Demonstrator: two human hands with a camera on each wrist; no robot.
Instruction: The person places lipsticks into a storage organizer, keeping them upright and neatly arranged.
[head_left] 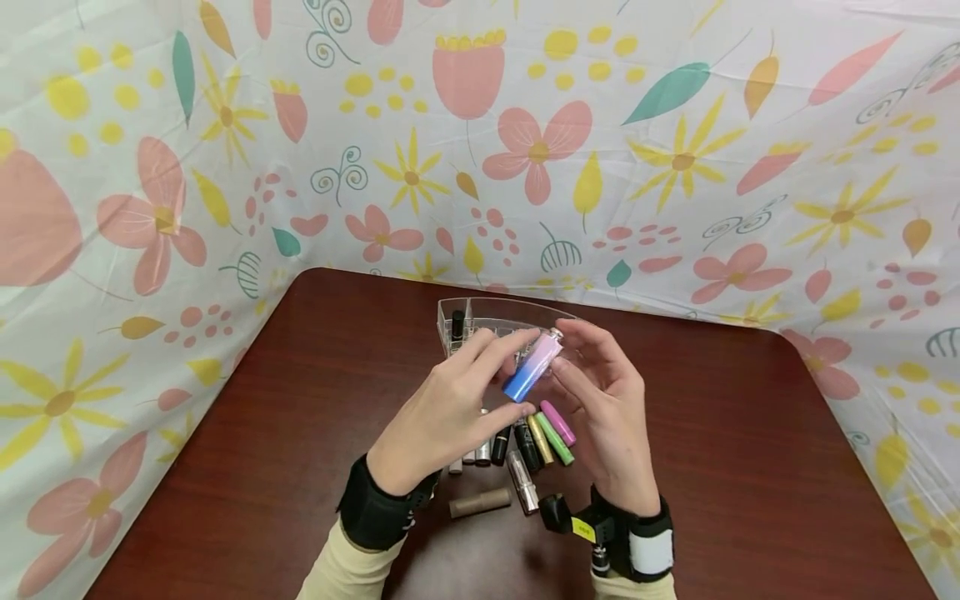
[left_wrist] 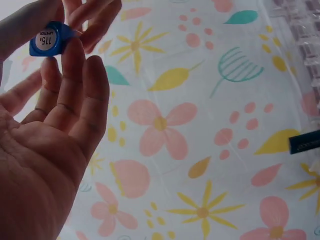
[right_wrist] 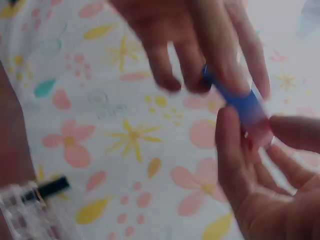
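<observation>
Both hands hold a lipstick tube [head_left: 534,367] that fades from blue to pink, raised and tilted above the table. Its blue base, with a round label reading 115 [left_wrist: 48,40], faces the left wrist camera. My right hand [head_left: 609,408] pinches the pink end between thumb and fingers, as the right wrist view shows. From the other side, my left hand [head_left: 446,408] has its fingers on the blue part [right_wrist: 235,97]. Behind the hands stands a clear organizer [head_left: 452,305], partly hidden, with a black tube [head_left: 457,325] upright in it.
Below the hands lies a row of lipstick tubes, including a pink one [head_left: 558,422], a green one [head_left: 555,439] and a gold one [head_left: 540,440]. Nearer me are a silver tube [head_left: 522,482] and a taupe tube [head_left: 480,502]. A flowered cloth [head_left: 525,242] hangs behind the brown table [head_left: 750,458].
</observation>
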